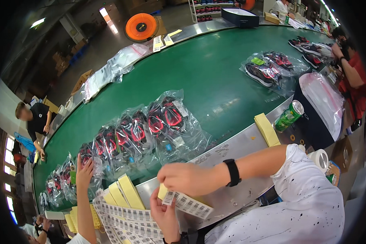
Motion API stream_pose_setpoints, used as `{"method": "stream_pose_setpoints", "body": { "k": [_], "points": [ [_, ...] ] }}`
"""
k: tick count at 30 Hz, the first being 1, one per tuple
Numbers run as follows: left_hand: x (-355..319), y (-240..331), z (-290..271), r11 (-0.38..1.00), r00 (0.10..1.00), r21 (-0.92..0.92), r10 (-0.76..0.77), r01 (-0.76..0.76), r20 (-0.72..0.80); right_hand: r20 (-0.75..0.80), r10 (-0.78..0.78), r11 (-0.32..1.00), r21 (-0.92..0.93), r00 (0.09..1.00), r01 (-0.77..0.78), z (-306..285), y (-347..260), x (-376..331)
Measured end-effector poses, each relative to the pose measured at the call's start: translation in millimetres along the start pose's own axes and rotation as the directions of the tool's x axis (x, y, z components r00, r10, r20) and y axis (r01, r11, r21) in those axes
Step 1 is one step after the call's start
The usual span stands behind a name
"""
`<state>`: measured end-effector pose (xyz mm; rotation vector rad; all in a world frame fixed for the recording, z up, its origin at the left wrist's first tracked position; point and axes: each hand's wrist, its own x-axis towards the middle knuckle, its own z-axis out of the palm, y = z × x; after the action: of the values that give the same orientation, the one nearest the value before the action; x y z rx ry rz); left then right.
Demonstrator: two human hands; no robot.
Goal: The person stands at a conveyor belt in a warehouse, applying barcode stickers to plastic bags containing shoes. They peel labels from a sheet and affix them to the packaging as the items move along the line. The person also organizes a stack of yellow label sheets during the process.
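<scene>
My left hand [164, 211] and my right hand [183, 178] meet over the metal edge [232, 148] of a green conveyor belt [207, 73]. Together they hold a strip of barcode labels [189, 204] on yellow backing. The right wrist wears a black band [232, 172]. Sheets of the same barcode labels [126, 221] and yellow pads [124, 193] lie just left of my hands. Beyond them on the belt lies a row of red-and-black shoes in clear plastic bags [150, 126].
A co-worker's hand [84, 171] touches a bagged shoe at the left. A green can [288, 116], a yellow pad [266, 129], a white tape roll [320, 158] and a dark box with plastic bags [321, 103] stand at the right. More bagged shoes [268, 69] lie farther along. Other people work at both sides.
</scene>
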<state>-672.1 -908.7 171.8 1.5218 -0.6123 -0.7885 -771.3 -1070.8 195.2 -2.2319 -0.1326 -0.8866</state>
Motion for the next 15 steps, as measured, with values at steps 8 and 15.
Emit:
{"method": "stream_pose_setpoints", "body": {
  "k": [8, 15],
  "points": [
    [6, -52, -7, 0.997, 0.994, -0.072, 0.003, -0.012, -0.114, -0.73, 0.531, 0.814, 0.298, 0.43, -0.498, -117, 216, 23],
    [5, -49, -1, 0.997, 0.986, -0.053, 0.05, -0.059, -0.156, -0.404, 0.899, 0.389, 0.56, 0.169, -0.732, -109, 270, 20]
  ]
}}
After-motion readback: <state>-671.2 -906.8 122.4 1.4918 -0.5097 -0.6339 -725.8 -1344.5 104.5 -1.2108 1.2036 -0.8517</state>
